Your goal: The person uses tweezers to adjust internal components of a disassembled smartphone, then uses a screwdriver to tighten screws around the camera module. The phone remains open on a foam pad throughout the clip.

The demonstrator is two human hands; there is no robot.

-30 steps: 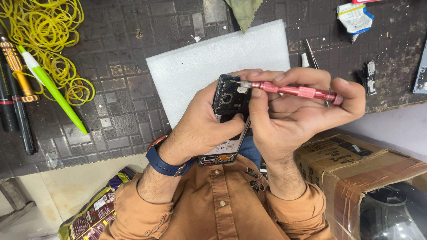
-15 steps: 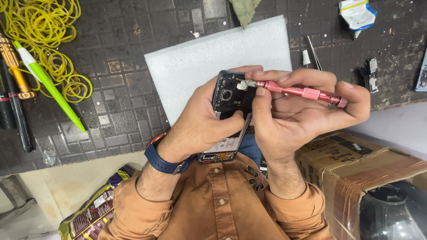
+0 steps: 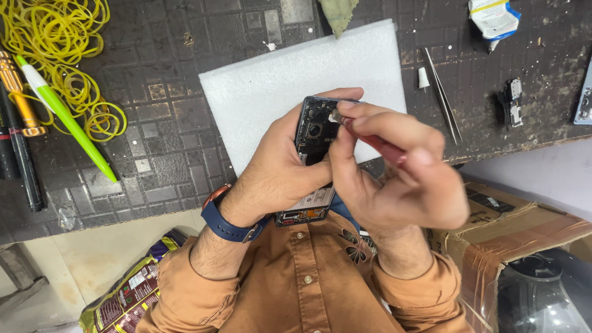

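Observation:
My left hand (image 3: 280,169) grips an opened smartphone (image 3: 313,132) with its back cover off, so the camera module and circuit board show. My right hand (image 3: 401,179) holds a red screwdriver (image 3: 377,145) with its tip pressed at the phone's upper right corner. Both hands are raised close to my chest, over the near edge of a white foam pad (image 3: 290,80) on the dark work mat. The phone's lower end sticks out below my left palm.
Yellow rubber bands (image 3: 55,55) lie at the far left beside a green pen (image 3: 68,117) and other screwdrivers (image 3: 18,92). Tweezers (image 3: 443,95) and small phone parts (image 3: 512,102) rest right of the pad. A cardboard box (image 3: 518,228) stands at the lower right.
My right hand has turned and shifted down, so the red screwdriver now points steeply instead of lying sideways. The phone stays in my left hand.

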